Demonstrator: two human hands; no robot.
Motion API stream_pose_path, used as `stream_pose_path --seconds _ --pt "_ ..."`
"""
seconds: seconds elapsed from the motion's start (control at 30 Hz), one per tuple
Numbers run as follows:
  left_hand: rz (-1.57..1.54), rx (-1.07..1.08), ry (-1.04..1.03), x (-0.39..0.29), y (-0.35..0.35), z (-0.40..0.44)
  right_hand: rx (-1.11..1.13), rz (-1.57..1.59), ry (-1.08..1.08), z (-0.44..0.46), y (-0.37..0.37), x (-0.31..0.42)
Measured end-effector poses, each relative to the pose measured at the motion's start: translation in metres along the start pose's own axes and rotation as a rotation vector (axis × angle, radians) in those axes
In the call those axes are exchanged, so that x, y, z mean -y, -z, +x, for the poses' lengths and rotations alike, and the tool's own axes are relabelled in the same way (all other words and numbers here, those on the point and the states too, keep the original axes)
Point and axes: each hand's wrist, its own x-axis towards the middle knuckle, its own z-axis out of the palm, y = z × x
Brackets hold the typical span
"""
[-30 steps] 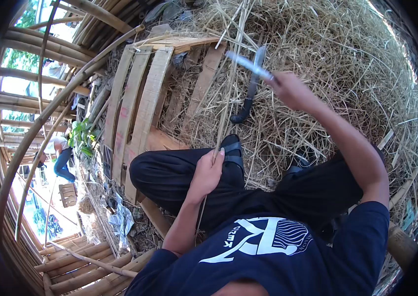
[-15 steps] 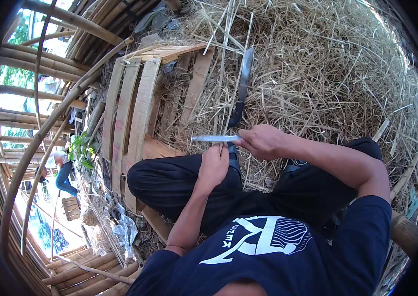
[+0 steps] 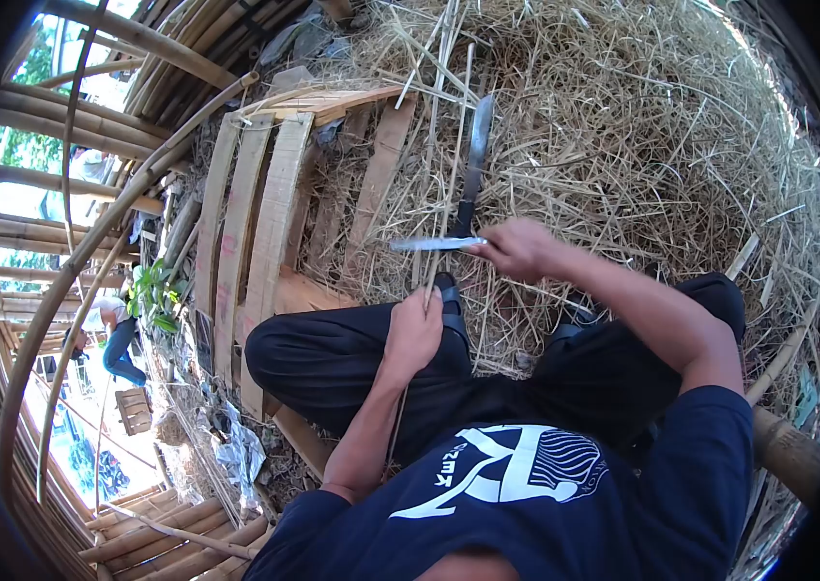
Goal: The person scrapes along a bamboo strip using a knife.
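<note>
My right hand (image 3: 521, 250) is closed on the handle of a knife (image 3: 422, 244). Its blade points left and lies across a thin bamboo strip (image 3: 433, 269), just beyond my left hand. Pinched in my left hand (image 3: 416, 331), above my bent knee, the strip runs away over the straw, with a thin end showing back along my forearm. A machete (image 3: 479, 145) with a dark handle rests on the straw beyond the knife. Other thin strips lie beside it.
Loose straw (image 3: 623, 145) covers the ground ahead and to the right. A wooden slatted crate (image 3: 270, 213) stands at left. Bamboo poles (image 3: 120, 116) form a frame on the far left, with another person (image 3: 121, 344) beyond. Crumpled silver sheeting (image 3: 239, 447) lies below the crate.
My right hand and the knife have moved forward, away from my body, along the strip. My left hand stays nearly in place, and a gap now separates it from the blade.
</note>
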Motion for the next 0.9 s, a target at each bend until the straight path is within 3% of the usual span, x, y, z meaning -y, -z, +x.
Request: stream_pose_path --seconds 0.07,0.13,0.23,0.37,0.47,0.5,0.57,0.7,0.77,0.83,0.9 --pt "-0.041 0.052 0.035 0.008 -0.002 -0.02 -0.109 -0.02 -0.26 0.016 0.019 -0.042" --pt "-0.069 0.13 0.068 0.009 -0.001 -0.046 -0.029 0.028 -0.48 0.018 0.054 -0.07" --pt "-0.133 0.155 0.093 -0.001 0.002 -0.053 -0.273 -0.133 -0.382 0.02 0.06 -0.094" --pt "-0.159 0.153 0.086 -0.008 0.006 -0.06 -0.329 -0.155 -0.347 0.025 0.063 -0.112" --pt "-0.266 0.324 0.187 0.01 0.013 -0.091 -0.48 -0.041 -0.68 0.017 0.081 -0.183" --pt "-0.448 0.369 0.258 0.019 0.012 -0.104 -0.571 -0.022 -0.748 0.015 0.082 -0.218" --pt "-0.487 0.354 0.349 0.024 0.025 -0.117 -0.711 0.073 -0.979 -0.01 0.11 -0.222" --pt "-0.487 0.278 0.336 0.029 0.035 -0.104 -0.748 0.033 -0.961 -0.005 0.108 -0.219" --pt "-0.775 0.283 0.421 0.024 0.035 -0.09 -0.685 0.138 -0.808 0.016 0.099 -0.195" --pt "-0.796 0.291 0.384 0.015 0.033 -0.076 -0.668 0.204 -0.644 0.024 0.1 -0.154" --pt "-0.664 0.2 0.204 0.006 0.032 -0.065 -0.605 0.25 -0.537 0.027 0.099 -0.107"
